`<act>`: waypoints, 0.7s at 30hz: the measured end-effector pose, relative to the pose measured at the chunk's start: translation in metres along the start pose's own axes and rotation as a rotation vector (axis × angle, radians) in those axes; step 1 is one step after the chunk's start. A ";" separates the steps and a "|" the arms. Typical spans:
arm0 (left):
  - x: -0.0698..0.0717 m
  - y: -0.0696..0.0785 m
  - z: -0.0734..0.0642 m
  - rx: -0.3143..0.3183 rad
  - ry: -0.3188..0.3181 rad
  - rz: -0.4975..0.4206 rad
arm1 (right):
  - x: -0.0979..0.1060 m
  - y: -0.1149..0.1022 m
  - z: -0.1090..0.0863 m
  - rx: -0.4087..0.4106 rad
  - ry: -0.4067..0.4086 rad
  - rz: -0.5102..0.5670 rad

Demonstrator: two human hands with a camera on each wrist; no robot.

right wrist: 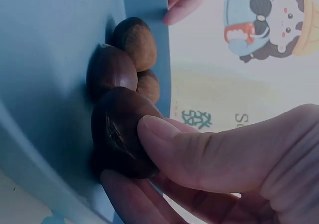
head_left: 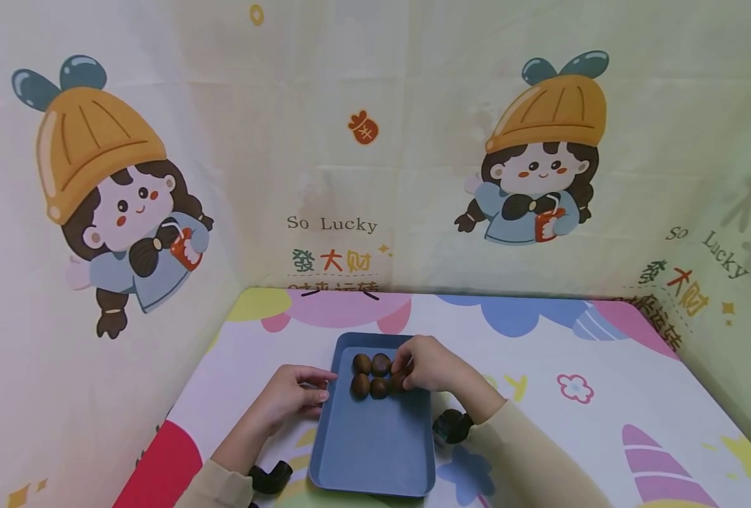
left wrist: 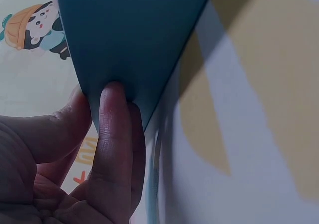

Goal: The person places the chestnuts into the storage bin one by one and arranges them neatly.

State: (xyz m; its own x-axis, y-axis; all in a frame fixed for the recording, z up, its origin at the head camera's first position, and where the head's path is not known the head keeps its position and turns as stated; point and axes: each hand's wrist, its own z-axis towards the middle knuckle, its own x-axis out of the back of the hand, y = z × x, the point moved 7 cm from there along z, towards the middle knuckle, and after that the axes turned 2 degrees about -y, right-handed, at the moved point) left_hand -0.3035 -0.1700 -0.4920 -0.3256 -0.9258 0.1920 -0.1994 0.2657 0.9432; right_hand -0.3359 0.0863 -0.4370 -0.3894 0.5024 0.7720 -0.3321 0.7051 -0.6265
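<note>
A blue rectangular tray (head_left: pixel 375 451) lies on the table, its far half bearing several brown chestnuts (head_left: pixel 361 365) in two short rows. At the right end of the rows, my right hand (head_left: pixel 431 363) pinches a dark chestnut (right wrist: pixel 117 139) between thumb and fingertips, low over the tray floor. Behind it in the right wrist view sit other chestnuts (right wrist: pixel 112 72), close together. My left hand (head_left: pixel 289 395) holds the tray's left side at the rim; in the left wrist view its fingers (left wrist: pixel 113 134) lie against the outer wall.
The table is covered with a colourful printed cloth (head_left: pixel 579 451). Pale walls of printed fabric (head_left: pixel 413 141) stand behind and on both sides. Black wrist-worn devices (head_left: pixel 453 425) sit under the forearms, one close to the tray's right edge.
</note>
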 end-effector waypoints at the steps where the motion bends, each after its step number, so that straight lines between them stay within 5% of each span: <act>1: 0.000 0.000 0.001 0.000 -0.001 -0.001 | -0.001 0.000 0.000 0.004 0.002 -0.008; 21: 0.000 0.000 0.003 0.002 0.012 0.009 | -0.004 -0.006 0.002 0.043 0.002 -0.077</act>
State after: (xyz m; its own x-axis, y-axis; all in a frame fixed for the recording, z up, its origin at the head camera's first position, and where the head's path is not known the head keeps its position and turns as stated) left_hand -0.3060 -0.1695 -0.4927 -0.3162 -0.9266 0.2034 -0.1984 0.2742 0.9410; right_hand -0.3341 0.0792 -0.4367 -0.3597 0.4483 0.8183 -0.3975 0.7198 -0.5691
